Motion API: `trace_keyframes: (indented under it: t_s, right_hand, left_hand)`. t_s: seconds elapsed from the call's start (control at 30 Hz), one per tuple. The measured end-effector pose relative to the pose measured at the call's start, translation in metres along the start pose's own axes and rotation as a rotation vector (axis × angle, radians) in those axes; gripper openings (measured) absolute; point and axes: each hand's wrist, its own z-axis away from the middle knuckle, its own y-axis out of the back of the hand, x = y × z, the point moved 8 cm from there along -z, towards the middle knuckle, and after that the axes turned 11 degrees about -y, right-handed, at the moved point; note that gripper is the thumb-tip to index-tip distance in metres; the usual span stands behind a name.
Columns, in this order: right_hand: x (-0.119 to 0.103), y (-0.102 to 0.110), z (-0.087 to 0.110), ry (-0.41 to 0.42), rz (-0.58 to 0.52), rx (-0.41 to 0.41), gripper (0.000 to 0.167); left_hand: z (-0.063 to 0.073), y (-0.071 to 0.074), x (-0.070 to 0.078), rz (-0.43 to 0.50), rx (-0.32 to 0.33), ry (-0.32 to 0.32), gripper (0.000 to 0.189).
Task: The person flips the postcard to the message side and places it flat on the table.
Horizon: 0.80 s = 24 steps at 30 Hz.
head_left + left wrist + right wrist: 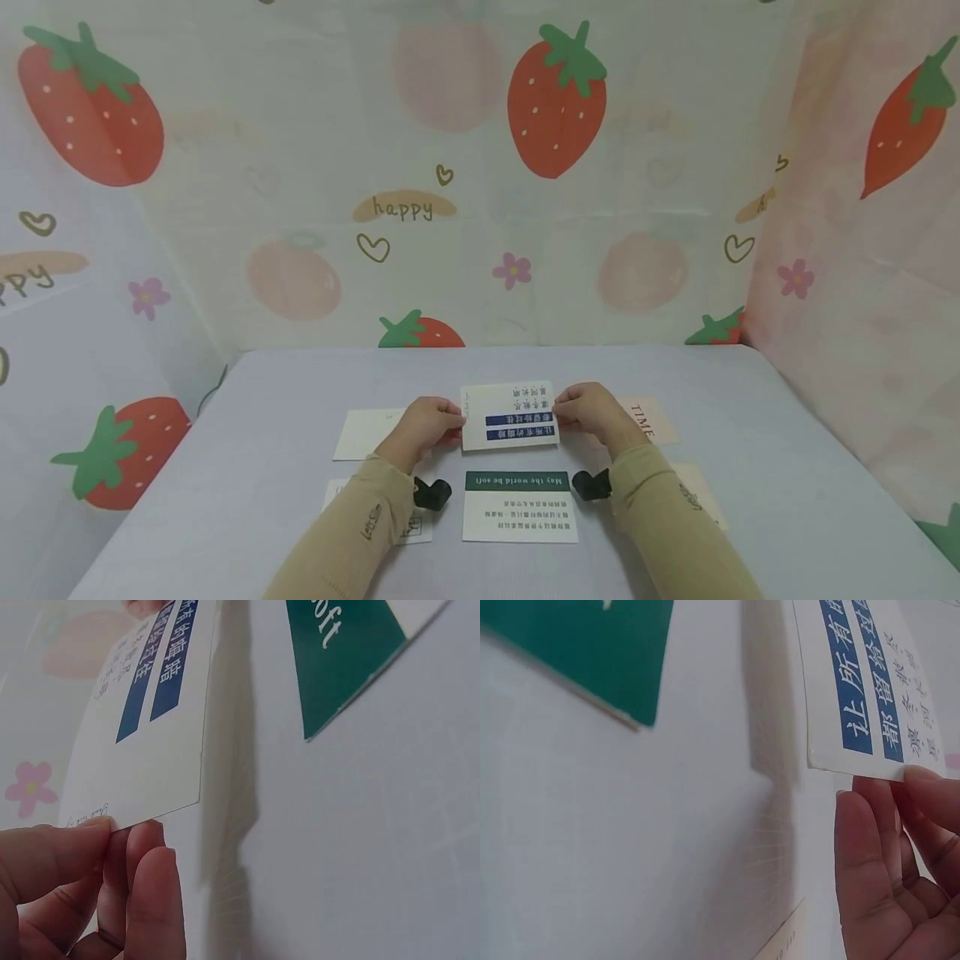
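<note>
A white card (510, 400) with two blue bands of Chinese writing is held a little above the table, its print upside down in the head view. My left hand (429, 423) pinches one short edge between thumb and fingers; the thumb (56, 855) lies over the card's corner area in the left wrist view. At the opposite short edge my right hand (592, 412) pinches it likewise, fingertips partly behind the card. Nearer me, a card with a green band (520, 507) lies flat on the table, apart from both hands.
Left of centre lie a mostly blank white card (358, 435) and a card with a drawn mark (416, 529), partly under my left arm. On the right are a pinkish TIME card (652, 419) and a cream card (705, 492). The table (795, 517) is white-covered; strawberry-print cloth (315, 167) surrounds it.
</note>
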Motion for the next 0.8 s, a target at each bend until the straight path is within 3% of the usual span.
trace_keyframes:
  t_s: [0.17, 0.8]
  right_hand:
    - [-0.002, 0.002, 0.002, 0.005, 0.0, 0.001, 0.01]
    - [-0.004, 0.003, 0.005, 0.026, -0.016, -0.034, 0.01]
  left_hand:
    - [-0.001, 0.004, 0.002, -0.001, 0.011, -0.02, 0.012]
    - [0.0, 0.013, 0.004, 0.066, 0.021, 0.0, 0.015]
